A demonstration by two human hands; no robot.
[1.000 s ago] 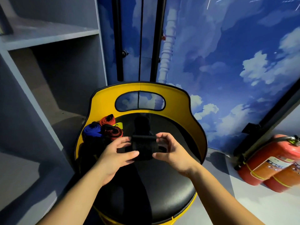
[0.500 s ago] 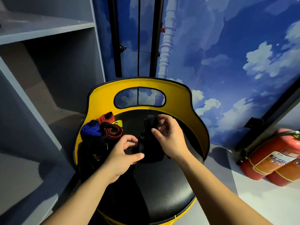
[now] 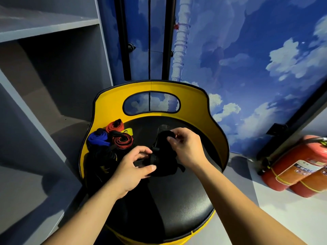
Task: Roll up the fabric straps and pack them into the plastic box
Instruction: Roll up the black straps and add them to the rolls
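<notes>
At the centre of the frame both hands work a black fabric strap (image 3: pixel 163 157) over the round black padded seat (image 3: pixel 178 206) of a stool with a curved yellow backrest (image 3: pixel 192 93). The left hand (image 3: pixel 131 167) has its fingers and thumb curled round the strap's lower left end, while the right hand (image 3: pixel 188 147) pinches the upper part of the bundle between thumb and fingertips. The strap is dark against the dark seat, so how far it is rolled is hard to tell. Left of the hands, at the seat's left edge just inside the backrest, stand three rolled straps close together: a blue roll (image 3: pixel 98 138), a red roll (image 3: pixel 115 125) and a red-and-black roll (image 3: pixel 122 141), with more dark fabric (image 3: pixel 101 163) heaped below them. Grey shelving (image 3: pixel 44 29) fills the upper left, a blue cloud-painted wall (image 3: pixel 247 50) the upper right, and two red fire extinguishers (image 3: pixel 299 167) lie at the right edge.
</notes>
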